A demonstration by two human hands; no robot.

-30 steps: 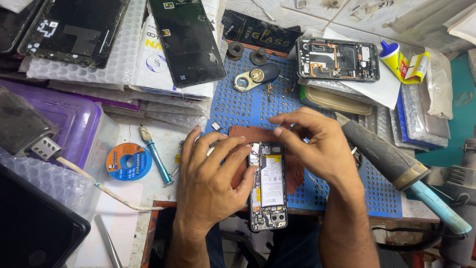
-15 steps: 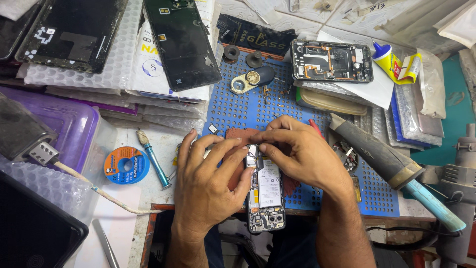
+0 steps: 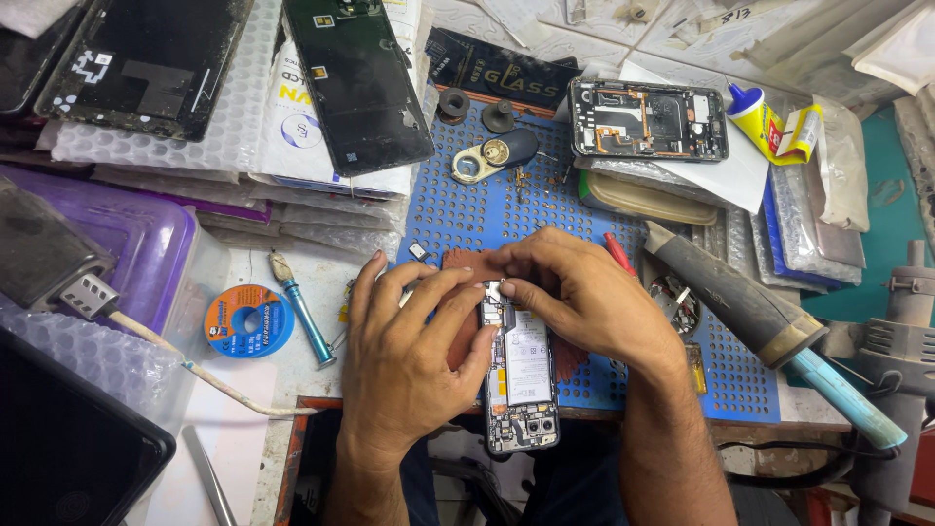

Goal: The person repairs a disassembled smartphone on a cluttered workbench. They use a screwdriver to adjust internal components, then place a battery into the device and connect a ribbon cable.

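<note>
An opened phone (image 3: 522,380) with its white battery showing lies lengthwise on a blue perforated mat (image 3: 487,205), its camera end toward me. My left hand (image 3: 409,351) grips the phone's left side, thumb on its edge. My right hand (image 3: 575,292) reaches in from the right, and its fingertips press a small silver part at the phone's far end. Both hands' fingertips meet there over a brown pad (image 3: 463,261).
Another opened phone (image 3: 648,119) and a glue tube (image 3: 765,122) lie at the back right. A black back panel (image 3: 355,78) rests on bubble wrap. A solder spool (image 3: 248,319), a blue-handled tool (image 3: 302,307), a purple box (image 3: 146,244) and a hot-air gun handle (image 3: 740,302) flank the mat.
My right hand has slid left and nearer, from beside the phone onto its far end. My left hand has kept its grip. The view has shifted slightly.
</note>
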